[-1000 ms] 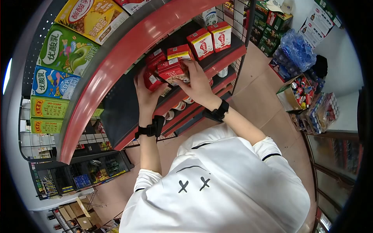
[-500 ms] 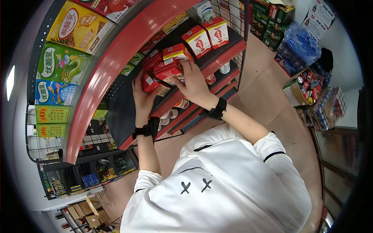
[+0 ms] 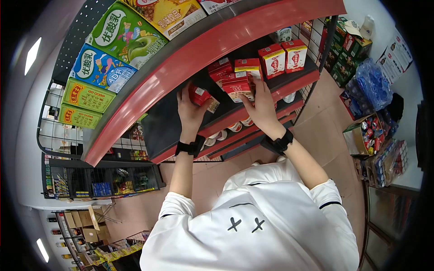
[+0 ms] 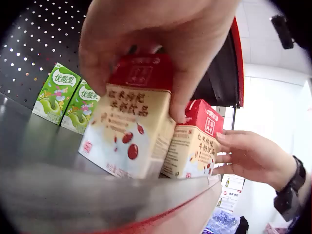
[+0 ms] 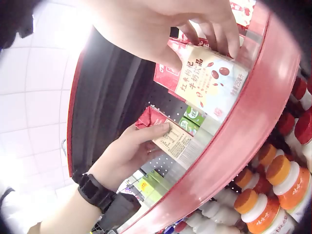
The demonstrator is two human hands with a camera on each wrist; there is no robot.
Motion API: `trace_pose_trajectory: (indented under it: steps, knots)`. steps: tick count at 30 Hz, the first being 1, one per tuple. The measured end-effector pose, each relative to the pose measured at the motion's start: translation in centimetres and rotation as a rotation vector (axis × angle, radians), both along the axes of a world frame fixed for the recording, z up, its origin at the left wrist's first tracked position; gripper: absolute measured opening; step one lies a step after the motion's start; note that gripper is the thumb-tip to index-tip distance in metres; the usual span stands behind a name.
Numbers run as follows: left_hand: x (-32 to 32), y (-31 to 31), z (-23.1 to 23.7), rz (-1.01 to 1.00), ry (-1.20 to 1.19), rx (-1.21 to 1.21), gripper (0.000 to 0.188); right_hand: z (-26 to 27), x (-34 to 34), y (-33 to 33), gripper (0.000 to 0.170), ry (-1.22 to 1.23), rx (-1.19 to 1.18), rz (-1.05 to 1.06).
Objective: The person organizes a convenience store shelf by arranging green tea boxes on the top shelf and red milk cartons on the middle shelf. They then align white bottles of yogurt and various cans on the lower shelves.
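Shelf (image 3: 165, 121), dark, red front edge: one. We would seat each carton's base flat on it, just back from the edge.

Upper shelf (image 3: 203, 45), curved red front: one. It overhangs our reach, so we would slide rather than lift.

Hands: two. Our left hand (image 3: 190, 113) grasps the left carton (image 3: 198, 94) around its red top; that carton sits askew near the front edge. Our right hand (image 3: 264, 110) grasps the right carton (image 3: 236, 86) between thumb and fingers, a gap separating the two cartons. We judge it best to steady the right one while squaring the left.

Rear cartons (image 3: 248, 67), red: at least two, just behind the right carton, limiting our backward push.

White-fronted cartons (image 3: 272, 61): two, upright, toward the shelf's right end.

Green cartons (image 4: 57, 92): two, by the perforated back.

Bottles (image 5: 265, 209), orange-capped: several, below.
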State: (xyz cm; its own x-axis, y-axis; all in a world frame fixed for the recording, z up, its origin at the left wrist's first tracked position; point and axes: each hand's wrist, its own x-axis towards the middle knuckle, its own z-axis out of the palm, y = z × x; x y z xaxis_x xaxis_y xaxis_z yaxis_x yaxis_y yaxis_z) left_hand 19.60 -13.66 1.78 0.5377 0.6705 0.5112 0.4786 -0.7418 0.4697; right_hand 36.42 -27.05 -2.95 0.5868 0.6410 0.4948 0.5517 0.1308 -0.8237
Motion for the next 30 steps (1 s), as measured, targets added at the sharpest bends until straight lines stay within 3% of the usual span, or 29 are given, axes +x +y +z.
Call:
trace_pose_trajectory:
  steps: [1,5,8,10,16,17,19,22,24,30]
  knots:
    - [0.2,-0.4,-0.3,0.143,-0.012,0.095,0.081,0.0,0.0,0.0,0.052,-0.003,-0.003,0.005]
    - [0.8,-2.0,0.4,0.342,0.061,0.179,0.082,-0.1,0.0,-0.1,0.052,0.008,0.030,0.021]
    - [-0.2,-1.5,0.7,0.298,0.110,0.122,0.086,0.4,0.1,-0.3,0.051,0.093,0.027,0.064]
    - [-1.4,-0.6,1.1,0.064,0.091,0.093,0.085,1.1,0.3,-0.7,0.050,0.161,0.025,0.095]
    - [-3.9,2.5,-0.3,-0.144,0.045,-0.081,0.083,2.6,0.0,-1.3,0.050,-0.053,0.041,-0.025]
    - [-4.0,2.6,-0.5,-0.137,0.042,-0.085,0.083,2.9,0.0,-1.2,0.050,-0.077,0.049,-0.022]
    - [-3.6,2.5,-1.1,-0.183,-0.191,-0.288,0.078,3.4,-0.2,-1.1,0.049,-0.104,0.057,-0.014]
    - [-3.3,2.7,-2.1,-0.183,-0.278,-0.309,0.074,3.3,-0.5,-0.9,0.048,0.042,0.025,0.051]
    - [-3.1,2.0,-1.8,-0.144,-0.272,-0.277,0.072,2.7,-0.2,-0.6,0.050,-0.111,0.023,0.002]
    - [-2.9,0.9,-1.7,-0.024,-0.222,-0.164,0.064,3.3,0.5,-0.7,0.057,-0.179,-0.061,0.043]
